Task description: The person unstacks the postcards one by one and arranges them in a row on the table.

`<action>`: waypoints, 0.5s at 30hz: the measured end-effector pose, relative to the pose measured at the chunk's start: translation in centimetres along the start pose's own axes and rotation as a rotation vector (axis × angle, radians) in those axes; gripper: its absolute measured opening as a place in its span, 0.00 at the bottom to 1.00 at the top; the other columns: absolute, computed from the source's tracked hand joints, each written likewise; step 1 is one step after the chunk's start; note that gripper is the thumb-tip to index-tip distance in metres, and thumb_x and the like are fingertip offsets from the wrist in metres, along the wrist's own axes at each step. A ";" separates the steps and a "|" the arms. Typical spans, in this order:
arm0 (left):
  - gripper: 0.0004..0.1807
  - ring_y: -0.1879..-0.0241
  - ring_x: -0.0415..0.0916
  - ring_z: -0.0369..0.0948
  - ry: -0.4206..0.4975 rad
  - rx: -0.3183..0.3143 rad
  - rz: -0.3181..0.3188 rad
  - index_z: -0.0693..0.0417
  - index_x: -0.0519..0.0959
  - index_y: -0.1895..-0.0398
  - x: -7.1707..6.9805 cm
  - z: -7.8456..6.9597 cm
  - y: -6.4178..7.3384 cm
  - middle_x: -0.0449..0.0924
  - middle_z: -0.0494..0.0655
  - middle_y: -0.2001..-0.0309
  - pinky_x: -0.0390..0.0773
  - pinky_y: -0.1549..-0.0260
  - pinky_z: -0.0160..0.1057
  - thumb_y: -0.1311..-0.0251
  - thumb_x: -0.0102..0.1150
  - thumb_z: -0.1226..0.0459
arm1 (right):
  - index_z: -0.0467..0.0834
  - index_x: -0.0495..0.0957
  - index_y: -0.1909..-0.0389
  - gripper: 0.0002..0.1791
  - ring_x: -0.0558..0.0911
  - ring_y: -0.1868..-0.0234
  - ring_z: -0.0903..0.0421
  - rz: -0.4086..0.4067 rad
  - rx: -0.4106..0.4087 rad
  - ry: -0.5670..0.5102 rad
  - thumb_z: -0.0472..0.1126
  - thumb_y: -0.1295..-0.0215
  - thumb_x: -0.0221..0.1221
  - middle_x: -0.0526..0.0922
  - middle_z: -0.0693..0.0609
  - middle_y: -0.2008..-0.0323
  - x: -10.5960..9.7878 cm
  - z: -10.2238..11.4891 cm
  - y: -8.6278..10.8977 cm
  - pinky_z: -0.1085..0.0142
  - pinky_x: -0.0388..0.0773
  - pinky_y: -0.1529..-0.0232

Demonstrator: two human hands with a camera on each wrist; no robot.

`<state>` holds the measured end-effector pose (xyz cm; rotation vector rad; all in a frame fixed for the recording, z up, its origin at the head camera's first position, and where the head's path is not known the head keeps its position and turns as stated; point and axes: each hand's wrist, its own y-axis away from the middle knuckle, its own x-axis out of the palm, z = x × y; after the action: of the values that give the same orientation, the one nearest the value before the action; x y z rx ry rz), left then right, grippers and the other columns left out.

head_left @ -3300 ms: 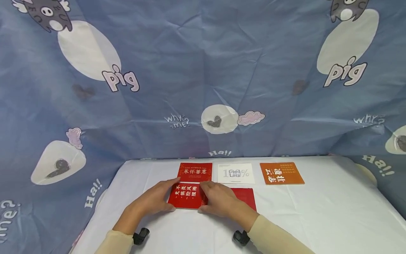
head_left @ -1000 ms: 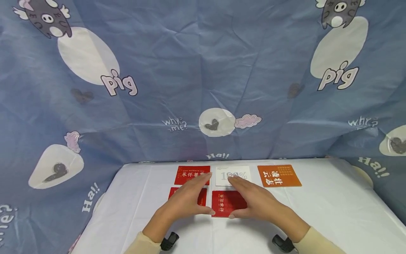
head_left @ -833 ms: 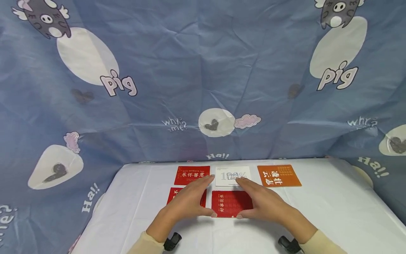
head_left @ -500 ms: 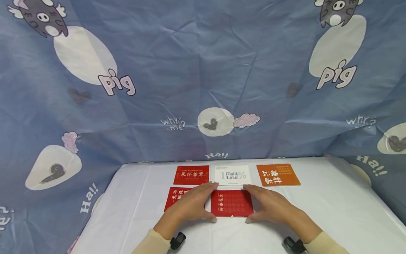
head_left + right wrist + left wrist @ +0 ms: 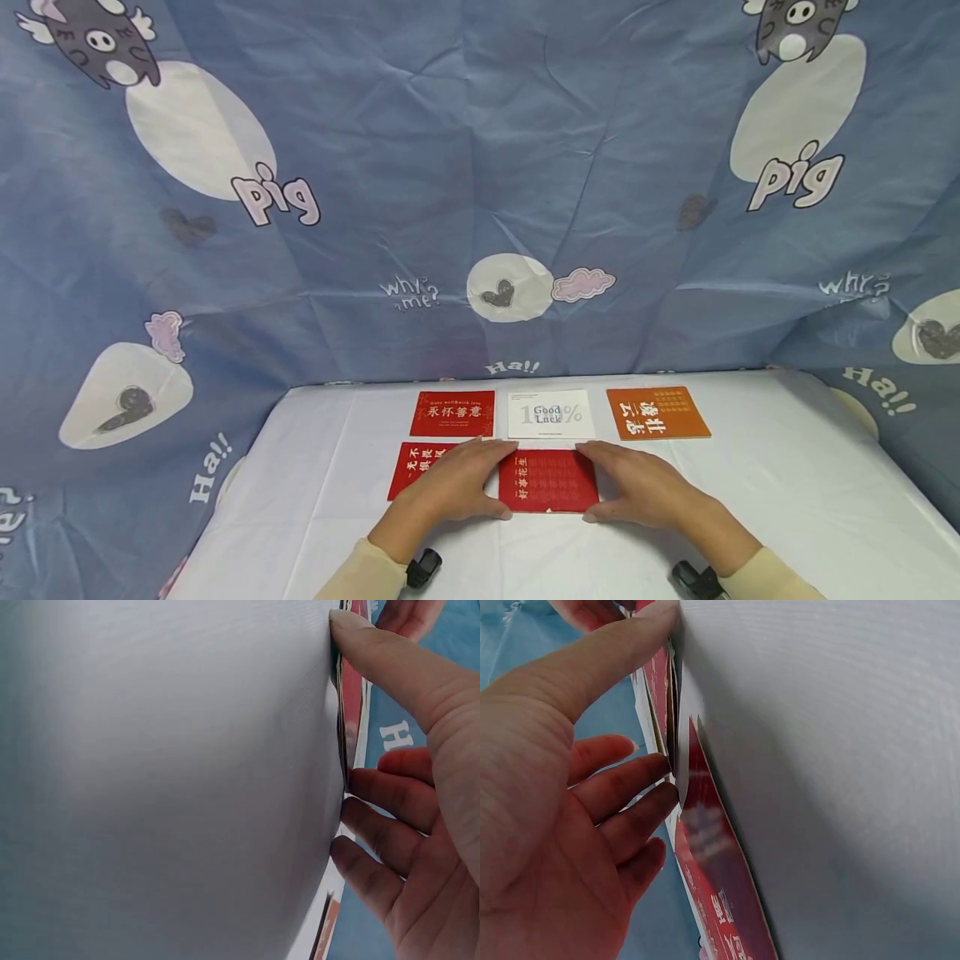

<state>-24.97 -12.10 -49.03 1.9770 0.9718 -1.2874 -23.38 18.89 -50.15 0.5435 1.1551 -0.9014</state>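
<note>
In front of me a red card with pale printed characters lies flat on the white cloth. My left hand holds its left corners, thumb at the near one and fingertips at the far one. My right hand grips the right corners in the same way. Layered edges of the card show between thumb and fingertips in the left wrist view; the right wrist view shows the card's edges too. Another red card lies to the left, partly hidden by my left hand.
Along the back lie a red card, a white "Good Luck" card and an orange card. White cloth stretches to the right. A blue patterned curtain hangs behind the table.
Both hands have gone from the left red card to the right one. My right hand has slid rightward off its face, and lately the thumbs and fingertips have closed in on its corners.
</note>
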 end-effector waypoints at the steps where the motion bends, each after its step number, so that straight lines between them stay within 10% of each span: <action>1: 0.51 0.28 0.68 0.42 -0.004 0.003 -0.003 0.47 0.70 0.23 0.0 0.0 0.0 0.74 0.39 0.28 0.63 0.25 0.48 0.52 0.83 0.48 | 0.40 0.75 0.29 0.48 0.78 0.33 0.47 -0.003 -0.001 0.001 0.60 0.47 0.78 0.80 0.48 0.34 0.0 0.0 0.0 0.47 0.78 0.36; 15: 0.50 0.29 0.71 0.43 -0.007 -0.005 -0.030 0.47 0.72 0.24 0.2 -0.2 0.1 0.76 0.40 0.30 0.66 0.27 0.49 0.53 0.83 0.50 | 0.39 0.75 0.30 0.48 0.78 0.33 0.47 -0.015 -0.007 -0.028 0.63 0.45 0.76 0.80 0.47 0.34 0.4 -0.4 0.3 0.47 0.77 0.35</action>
<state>-24.74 -11.92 -49.17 1.9592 1.0043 -1.3068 -23.32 19.20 -50.70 0.5156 1.1378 -0.9148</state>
